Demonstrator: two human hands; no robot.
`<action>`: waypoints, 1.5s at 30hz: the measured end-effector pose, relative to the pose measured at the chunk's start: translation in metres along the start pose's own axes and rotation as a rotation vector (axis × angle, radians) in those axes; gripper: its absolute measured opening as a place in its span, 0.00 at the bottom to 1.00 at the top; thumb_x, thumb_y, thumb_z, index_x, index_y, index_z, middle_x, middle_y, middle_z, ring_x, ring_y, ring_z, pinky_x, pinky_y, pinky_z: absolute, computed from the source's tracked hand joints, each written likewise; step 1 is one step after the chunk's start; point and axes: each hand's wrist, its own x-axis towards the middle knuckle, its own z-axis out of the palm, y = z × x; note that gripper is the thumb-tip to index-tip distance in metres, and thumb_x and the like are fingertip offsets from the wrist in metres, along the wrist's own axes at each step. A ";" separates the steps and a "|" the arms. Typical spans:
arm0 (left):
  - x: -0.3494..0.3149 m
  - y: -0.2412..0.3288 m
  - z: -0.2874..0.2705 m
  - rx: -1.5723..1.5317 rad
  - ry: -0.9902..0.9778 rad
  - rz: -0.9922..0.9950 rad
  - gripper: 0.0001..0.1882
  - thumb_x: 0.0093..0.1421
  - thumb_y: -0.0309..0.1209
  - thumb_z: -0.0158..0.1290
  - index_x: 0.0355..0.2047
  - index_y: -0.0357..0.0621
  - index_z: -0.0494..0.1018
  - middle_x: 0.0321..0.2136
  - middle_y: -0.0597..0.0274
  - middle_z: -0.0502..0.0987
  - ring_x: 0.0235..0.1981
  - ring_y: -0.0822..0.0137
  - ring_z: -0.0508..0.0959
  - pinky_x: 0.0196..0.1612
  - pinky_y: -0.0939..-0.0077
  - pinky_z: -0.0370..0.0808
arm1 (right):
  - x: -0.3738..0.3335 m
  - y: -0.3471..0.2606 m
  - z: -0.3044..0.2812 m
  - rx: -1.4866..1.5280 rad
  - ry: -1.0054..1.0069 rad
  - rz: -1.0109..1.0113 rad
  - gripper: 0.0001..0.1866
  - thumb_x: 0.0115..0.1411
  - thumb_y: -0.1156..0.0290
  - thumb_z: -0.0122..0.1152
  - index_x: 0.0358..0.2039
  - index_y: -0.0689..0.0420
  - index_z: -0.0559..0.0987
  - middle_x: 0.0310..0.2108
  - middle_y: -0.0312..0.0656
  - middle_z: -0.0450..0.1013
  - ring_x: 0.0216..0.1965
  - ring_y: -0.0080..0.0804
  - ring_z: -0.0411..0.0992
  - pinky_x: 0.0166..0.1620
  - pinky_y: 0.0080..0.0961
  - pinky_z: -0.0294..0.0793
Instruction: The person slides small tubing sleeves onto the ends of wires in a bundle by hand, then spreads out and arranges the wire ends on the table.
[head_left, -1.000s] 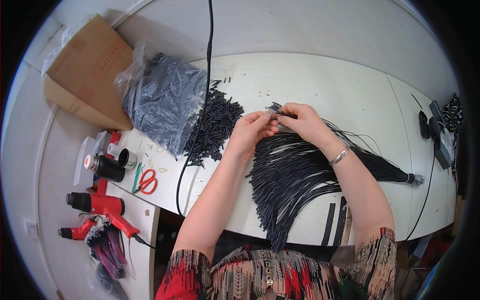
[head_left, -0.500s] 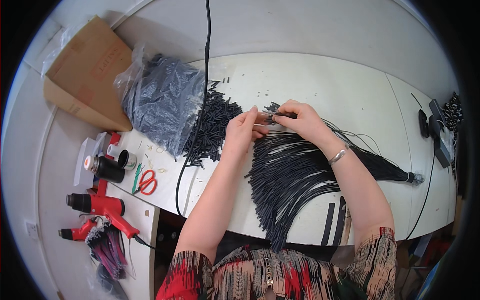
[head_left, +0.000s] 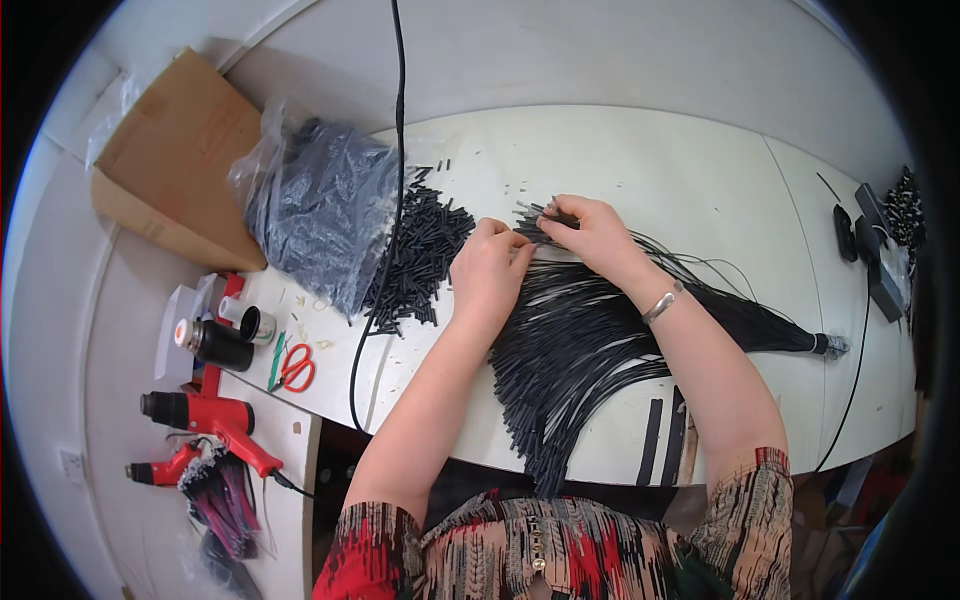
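Observation:
A large bundle of thin black wires (head_left: 575,325) fans out across the white table, its tied end at the right. My right hand (head_left: 592,236) is closed round a few wires at the upper edge of the fan, and their pale, bare-looking tips poke out past the fingers. Close beside it, my left hand (head_left: 488,268) has thumb and fingers pinched together near the wire ends. What it pinches is too small to make out. A heap of short black tubes (head_left: 425,245) lies just left of that hand.
Behind the heap sit a clear plastic bag (head_left: 320,215) of dark pieces and a cardboard box (head_left: 180,150). Red-handled scissors (head_left: 297,368), a black bottle (head_left: 222,344) and a red heat gun (head_left: 215,415) are at the left. A black cable (head_left: 399,130) hangs across the view.
My left hand has turned knuckles-up, its fingers now pinched lower by the wires. My right hand has shifted slightly, showing more wire tips. The whole view has moved a little.

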 end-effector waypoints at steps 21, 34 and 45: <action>0.015 0.010 0.013 0.143 0.032 0.137 0.06 0.52 0.29 0.63 0.29 0.41 0.80 0.40 0.57 0.74 0.39 0.55 0.78 0.40 0.60 0.77 | 0.002 0.002 -0.003 -0.049 -0.026 0.055 0.10 0.60 0.68 0.62 0.35 0.63 0.79 0.25 0.46 0.76 0.26 0.33 0.71 0.35 0.29 0.72; 0.010 -0.008 0.005 0.152 0.015 0.353 0.04 0.53 0.26 0.59 0.26 0.38 0.77 0.52 0.50 0.75 0.44 0.53 0.78 0.47 0.61 0.76 | 0.003 0.008 -0.003 -0.087 -0.007 -0.011 0.12 0.60 0.66 0.63 0.36 0.63 0.80 0.26 0.47 0.76 0.27 0.37 0.72 0.35 0.31 0.73; -0.001 -0.007 -0.012 0.205 0.112 0.477 0.06 0.51 0.24 0.60 0.27 0.35 0.75 0.56 0.51 0.72 0.48 0.53 0.76 0.52 0.61 0.74 | 0.002 0.003 -0.009 -0.171 -0.190 -0.096 0.10 0.57 0.68 0.66 0.35 0.61 0.83 0.25 0.45 0.77 0.26 0.31 0.72 0.34 0.30 0.72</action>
